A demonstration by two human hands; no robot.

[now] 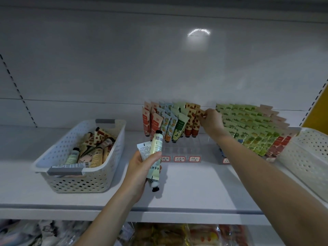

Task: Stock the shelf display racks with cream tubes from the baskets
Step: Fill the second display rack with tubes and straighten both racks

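Item one, as I logged it: right hand [212, 121], fingertips pinched on the top edge of a strawberry-print tube [198, 115] at the right end of the back rows in the clear rack [179, 150], arm stretched across the shelf [195, 189]. Item two: left hand [142, 170], fingers and thumb curled round two tubes held above the front of the shelf; a pale green tube [156, 151] lay on top, its black cap pointing toward me, and a white tube [144, 150] sat behind it. The rack's back rows held standing tubes in red, blue, green and strawberry print; its front rows showed bare, with handwritten labels [179, 158] along the front edge. Just right of it, a second rack [248, 125] stood packed with green and pink tubes. Left basket [42, 164]: loose tubes [92, 150] heaped inside, well left of the rack. Right basket [305, 150]: at the frame's edge, contents not readable. Below the shelf: bagged goods [168, 235].
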